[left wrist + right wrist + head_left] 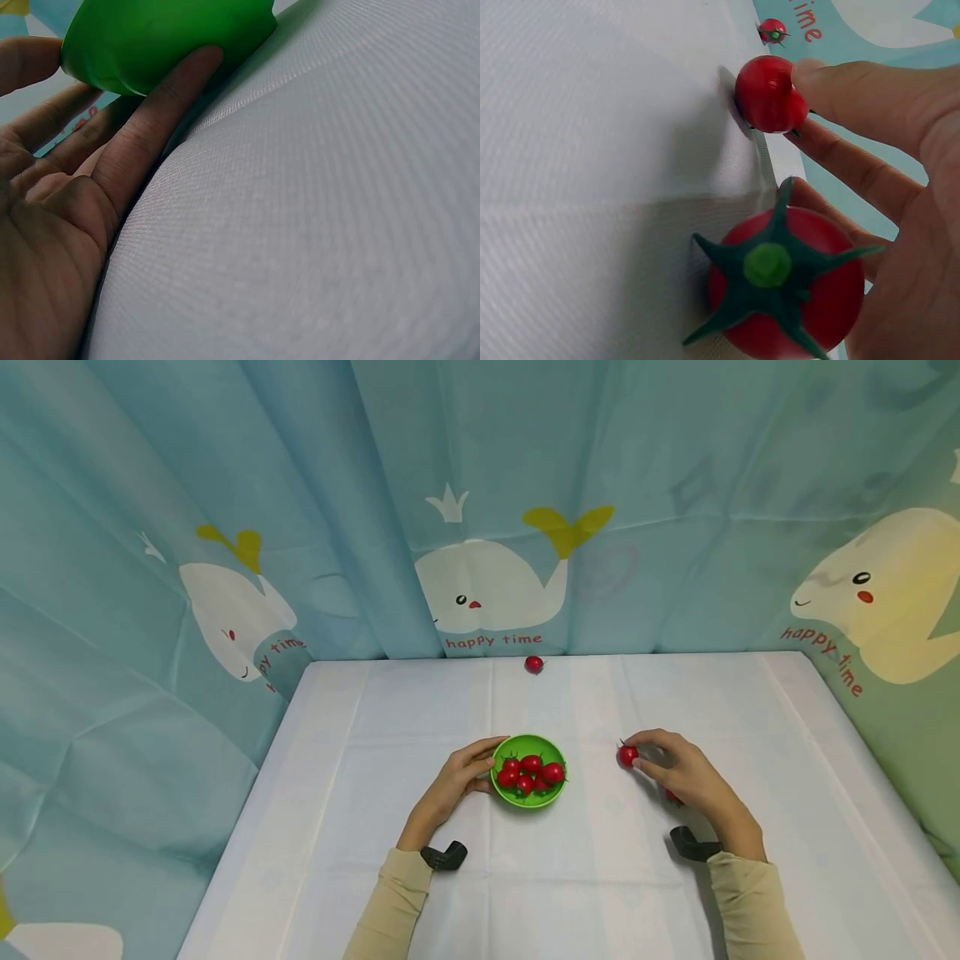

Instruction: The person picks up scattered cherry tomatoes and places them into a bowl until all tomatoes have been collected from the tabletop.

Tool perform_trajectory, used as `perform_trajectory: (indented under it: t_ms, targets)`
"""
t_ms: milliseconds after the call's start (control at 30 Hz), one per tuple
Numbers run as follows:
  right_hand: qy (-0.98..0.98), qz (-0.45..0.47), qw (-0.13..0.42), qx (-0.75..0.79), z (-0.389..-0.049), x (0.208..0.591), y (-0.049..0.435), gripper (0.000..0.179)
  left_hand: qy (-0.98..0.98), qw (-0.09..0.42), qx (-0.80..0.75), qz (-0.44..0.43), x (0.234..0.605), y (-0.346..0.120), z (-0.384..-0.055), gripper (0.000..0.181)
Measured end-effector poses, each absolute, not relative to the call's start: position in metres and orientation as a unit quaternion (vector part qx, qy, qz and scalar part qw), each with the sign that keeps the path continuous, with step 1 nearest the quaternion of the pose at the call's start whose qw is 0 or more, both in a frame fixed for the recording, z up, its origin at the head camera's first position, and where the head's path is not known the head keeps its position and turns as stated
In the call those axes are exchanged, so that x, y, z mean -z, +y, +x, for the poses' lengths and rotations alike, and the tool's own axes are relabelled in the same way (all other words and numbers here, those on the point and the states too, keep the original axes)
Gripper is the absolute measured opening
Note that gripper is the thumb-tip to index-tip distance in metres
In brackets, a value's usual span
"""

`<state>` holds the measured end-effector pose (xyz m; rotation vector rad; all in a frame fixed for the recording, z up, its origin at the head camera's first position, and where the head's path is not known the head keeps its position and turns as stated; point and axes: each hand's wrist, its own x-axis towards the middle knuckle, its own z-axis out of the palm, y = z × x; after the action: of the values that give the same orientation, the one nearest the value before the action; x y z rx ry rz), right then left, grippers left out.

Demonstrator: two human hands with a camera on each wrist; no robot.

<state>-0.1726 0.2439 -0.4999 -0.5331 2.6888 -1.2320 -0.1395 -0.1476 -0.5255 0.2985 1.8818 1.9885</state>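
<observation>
A small green bowl [529, 803] stands on the table with several red cherry tomatoes [531, 764] inside. My left hand [455, 781] holds the bowl's left side, a finger along the rim and the thumb low on the wall, as the left wrist view also shows [67, 187]. Right of the bowl, my right hand [686, 772] pinches a cherry tomato [627, 756] between thumb and fingertips. Another cherry tomato [780, 300] with a green star-shaped stem lies beneath the palm; in the head view the hand mostly hides it.
One more cherry tomato [534, 664] sits at the table's far edge, against the blue whale-print curtain [487, 585]. A white cloth [585, 877] covers the table. Black wrist devices [445, 856] are worn on both forearms.
</observation>
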Motion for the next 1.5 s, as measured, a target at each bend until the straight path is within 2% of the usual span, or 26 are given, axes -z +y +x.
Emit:
perform_trajectory:
  t_ms: [200, 367, 533, 767, 1033, 1500]
  targets:
    - [0.9, -0.191, 0.048, 0.39, -0.173, 0.508, 0.242, 0.04, 0.672, 0.195, -0.707, 0.107, 0.527, -0.148, -0.138, 0.05]
    - [0.903, -0.216, 0.014, 0.371, -0.172, 0.51, 0.237, 0.039, 0.674, 0.195, -0.705, 0.107, 0.527, -0.148, -0.137, 0.05]
    - [0.909, -0.221, 0.007, 0.353, -0.172, 0.507, 0.235, 0.047, 0.674, 0.192, -0.705, 0.109, 0.525, -0.148, -0.139, 0.049]
    - [0.909, -0.237, -0.011, 0.343, -0.171, 0.506, 0.233, 0.039, 0.672, 0.194, -0.706, 0.111, 0.525, -0.146, -0.141, 0.049]
    - [0.893, -0.265, -0.038, 0.361, -0.171, 0.503, 0.229, 0.041, 0.672, 0.193, -0.707, 0.111, 0.528, -0.146, -0.141, 0.051]
    - [0.887, -0.224, 0.016, 0.403, -0.164, 0.484, 0.201, 0.049, 0.667, 0.194, -0.711, 0.105, 0.528, -0.147, -0.141, 0.051]
